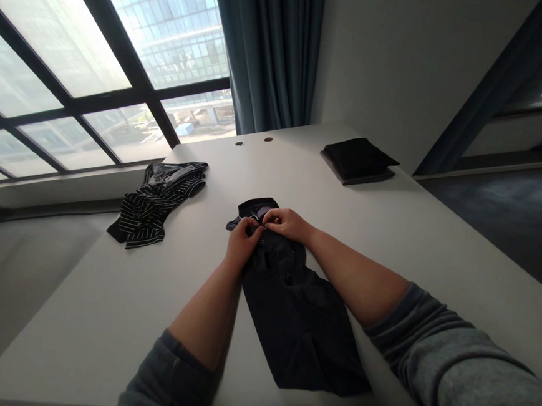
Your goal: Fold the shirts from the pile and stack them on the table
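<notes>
Dark pants lie lengthwise in front of me, their waist end away from me and their lower end near the table's close edge. At the waist, my left hand pinches the front of the fabric between thumb and fingers. My right hand pinches it just beside, so the fingertips of both hands almost meet. A small light, round fastener shows just below the fingers. Behind the hands, the back of the waistband stands up a little with a greyish lining inside. The exact spot gripped is hidden by my fingers.
A crumpled black-and-white striped garment lies at the left edge of the white table. Folded dark clothes are stacked at the far right. Two round cable holes are at the back, before a blue curtain and windows.
</notes>
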Tool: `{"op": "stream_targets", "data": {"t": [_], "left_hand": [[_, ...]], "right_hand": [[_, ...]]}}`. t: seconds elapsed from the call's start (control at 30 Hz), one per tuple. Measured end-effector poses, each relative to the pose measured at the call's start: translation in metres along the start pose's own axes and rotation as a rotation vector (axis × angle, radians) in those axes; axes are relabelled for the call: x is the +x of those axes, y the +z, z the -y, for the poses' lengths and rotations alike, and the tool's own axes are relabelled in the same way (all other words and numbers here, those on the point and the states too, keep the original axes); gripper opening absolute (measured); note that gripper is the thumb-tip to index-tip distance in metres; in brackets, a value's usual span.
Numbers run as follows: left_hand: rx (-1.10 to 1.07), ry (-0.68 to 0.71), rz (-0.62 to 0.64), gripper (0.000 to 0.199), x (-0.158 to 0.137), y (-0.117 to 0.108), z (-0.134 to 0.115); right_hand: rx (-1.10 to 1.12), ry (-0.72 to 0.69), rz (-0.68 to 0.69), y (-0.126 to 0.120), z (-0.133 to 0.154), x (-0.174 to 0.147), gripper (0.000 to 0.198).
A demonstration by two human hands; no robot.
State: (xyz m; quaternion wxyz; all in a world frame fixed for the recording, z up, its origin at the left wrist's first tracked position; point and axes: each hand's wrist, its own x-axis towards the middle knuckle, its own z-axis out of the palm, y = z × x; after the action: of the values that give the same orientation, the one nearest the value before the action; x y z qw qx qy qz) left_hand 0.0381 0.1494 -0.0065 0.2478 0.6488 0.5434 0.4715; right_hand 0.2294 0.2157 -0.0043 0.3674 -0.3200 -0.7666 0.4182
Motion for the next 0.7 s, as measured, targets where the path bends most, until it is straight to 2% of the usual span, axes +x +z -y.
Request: {"op": "stream_targets", "data": {"t": [0.17, 0.3, 0.43, 0.6, 0.7], "left_hand": [[-0.012, -0.016, -0.005, 0.013, 0.002, 0.0, 0.0], [-0.024, -0.006, 0.004, 0.012, 0.001, 0.001, -0.001], [-0.026, -0.014, -0.026, 0.011, 0.001, 0.002, 0.002], [-0.05, -0.035, -0.073, 0.014, 0.002, 0.003, 0.008], [-0.024, -0.059, -0.127, 0.021, 0.004, 0.003, 0.009]], "right_hand": [[0.098, -0.054, -0.037, 0.002, -0.004, 0.001, 0.016], [0.022, -0.084, -0.062, 0.002, -0.006, 0.001, 0.011], [-0.024, -0.116, -0.055, -0.001, -0.007, 0.001, 0.014], [-0.292, -0.241, -0.164, -0.003, -0.013, 0.004, 0.034], [-0.444, -0.177, -0.285, -0.006, -0.017, 0.006, 0.023]]}}
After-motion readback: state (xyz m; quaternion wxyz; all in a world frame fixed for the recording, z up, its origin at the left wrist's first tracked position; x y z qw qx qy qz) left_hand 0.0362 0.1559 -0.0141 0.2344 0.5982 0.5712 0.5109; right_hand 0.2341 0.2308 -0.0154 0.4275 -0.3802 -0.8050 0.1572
